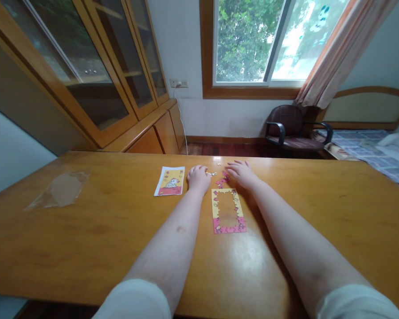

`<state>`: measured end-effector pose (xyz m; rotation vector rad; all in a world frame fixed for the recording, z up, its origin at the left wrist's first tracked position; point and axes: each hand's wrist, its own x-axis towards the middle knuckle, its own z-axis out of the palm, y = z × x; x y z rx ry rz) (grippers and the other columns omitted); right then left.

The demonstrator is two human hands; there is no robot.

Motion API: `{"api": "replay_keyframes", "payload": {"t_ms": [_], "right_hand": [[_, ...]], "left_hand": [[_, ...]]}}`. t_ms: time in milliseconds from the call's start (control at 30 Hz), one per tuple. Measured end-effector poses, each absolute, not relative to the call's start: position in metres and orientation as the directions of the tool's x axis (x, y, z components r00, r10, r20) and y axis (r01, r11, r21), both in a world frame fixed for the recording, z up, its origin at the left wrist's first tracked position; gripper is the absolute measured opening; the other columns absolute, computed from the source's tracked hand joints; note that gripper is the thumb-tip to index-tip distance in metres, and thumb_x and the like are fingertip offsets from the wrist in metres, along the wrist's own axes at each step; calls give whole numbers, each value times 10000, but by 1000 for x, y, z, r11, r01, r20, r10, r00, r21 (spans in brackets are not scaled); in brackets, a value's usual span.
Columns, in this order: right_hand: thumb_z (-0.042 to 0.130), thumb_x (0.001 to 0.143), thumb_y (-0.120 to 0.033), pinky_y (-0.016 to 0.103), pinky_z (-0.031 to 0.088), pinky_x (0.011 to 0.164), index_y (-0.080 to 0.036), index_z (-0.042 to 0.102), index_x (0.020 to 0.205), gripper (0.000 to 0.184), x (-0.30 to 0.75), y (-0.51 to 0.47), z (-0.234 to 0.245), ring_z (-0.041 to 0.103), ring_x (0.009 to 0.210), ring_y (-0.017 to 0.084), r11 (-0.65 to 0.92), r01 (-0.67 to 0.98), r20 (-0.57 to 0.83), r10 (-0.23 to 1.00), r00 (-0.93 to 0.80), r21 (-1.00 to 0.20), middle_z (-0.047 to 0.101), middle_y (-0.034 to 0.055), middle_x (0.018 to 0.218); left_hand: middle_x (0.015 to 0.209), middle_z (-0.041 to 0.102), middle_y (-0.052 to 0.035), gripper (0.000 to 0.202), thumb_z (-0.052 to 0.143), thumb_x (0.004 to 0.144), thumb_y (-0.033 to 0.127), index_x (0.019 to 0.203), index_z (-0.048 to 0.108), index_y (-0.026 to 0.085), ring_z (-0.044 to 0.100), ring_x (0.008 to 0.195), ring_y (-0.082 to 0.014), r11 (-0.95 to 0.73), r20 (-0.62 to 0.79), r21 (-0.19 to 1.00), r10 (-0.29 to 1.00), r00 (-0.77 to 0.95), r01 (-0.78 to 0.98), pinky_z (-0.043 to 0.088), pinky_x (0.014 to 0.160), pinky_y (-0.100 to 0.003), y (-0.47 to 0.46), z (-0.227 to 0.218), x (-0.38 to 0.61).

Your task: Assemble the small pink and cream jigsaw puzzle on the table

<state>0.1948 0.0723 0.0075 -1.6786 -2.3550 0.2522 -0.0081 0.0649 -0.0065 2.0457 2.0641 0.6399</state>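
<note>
My left hand [198,178] rests on the table with its fingers curled in and its fingertips mostly hidden. Anything under them is out of sight. Just to its right lie several small pale puzzle pieces [213,174]. My right hand [241,173] is open, palm down, its fingers spread by a small pile of pink puzzle pieces [223,179]. Nearer to me, between my forearms, lies a yellow and pink puzzle frame [229,229], with bare table showing inside its jagged inner edge. Beyond the pile is a single loose piece [219,164].
Left of my left hand lies a picture card [169,181] with a white animal on yellow and pink. A clear plastic bag [61,188] is at the left on the wooden table [319,199]. Past the far edge stand a chair [287,126] and a glass-fronted cabinet [133,117].
</note>
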Motion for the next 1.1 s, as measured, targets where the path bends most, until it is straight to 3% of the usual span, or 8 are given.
{"api": "replay_keyframes", "payload": {"t_ms": [233,367,500,600,700,800,933,1100], "right_hand": [[288,990,-496,620,93,1163,-274,358,1496,557,160,95,11,226,1459,308,348,905,-75,924,-375,-244,389,43,1529],[257,1001,-475,613,105,1164,-290,425,1455,518,159,93,14,270,1445,297,313,920,-84,937,-340,-237,447,41,1494],[284,1002,-452,608,103,1161,-268,549,1346,472,174,67,9,358,1402,277,381,887,-23,916,-400,-262,545,59,1413],[310,992,-456,543,136,1176,-222,473,1413,508,192,49,1,386,1386,255,408,866,43,909,-414,-288,516,104,1435],[304,983,-472,503,167,1179,-168,347,1492,595,213,45,-11,268,1448,268,192,936,94,981,-172,-296,328,142,1554],[338,952,-543,559,189,1153,-141,245,1530,710,230,55,-21,212,1462,314,-72,958,15,997,79,-279,231,193,1580],[348,939,-570,566,154,1161,-180,245,1534,719,237,75,-27,211,1465,291,42,975,11,999,-41,-219,218,157,1590],[303,981,-473,506,195,1169,-202,359,1494,583,231,96,-25,232,1462,264,211,958,-16,976,-219,-195,268,111,1580]], "left_hand": [[1270,621,-67,349,475,856,226,1156,653,224,502,1214,-250,-46,201,418,979,-43,908,366,1067,-373,66,-6,-10],[1287,612,-66,356,475,855,232,1164,651,232,498,1222,-249,-40,203,421,978,-51,906,363,1075,-380,65,-6,-10],[1314,597,-79,381,472,856,239,1194,646,220,482,1253,-252,-42,197,415,979,-44,909,351,1095,-388,66,-8,-10],[1416,521,-102,426,460,877,285,1267,613,210,423,1333,-269,-25,148,391,988,-37,920,307,1134,-411,68,-12,-9],[1515,408,-118,499,445,897,353,1367,536,214,349,1401,-297,-19,98,370,995,-18,929,252,1164,-465,70,-15,-8],[1554,349,-108,535,426,911,376,1425,472,231,314,1428,-291,-31,68,370,998,6,928,223,1178,-469,69,-14,-7],[1572,312,-110,544,406,927,371,1450,435,227,305,1434,-285,-85,52,378,996,70,922,221,1179,-475,67,-11,-7],[1509,436,-63,465,420,932,320,1385,508,267,356,1407,-245,-185,31,398,982,188,898,198,1185,-494,68,-13,-6]]}}
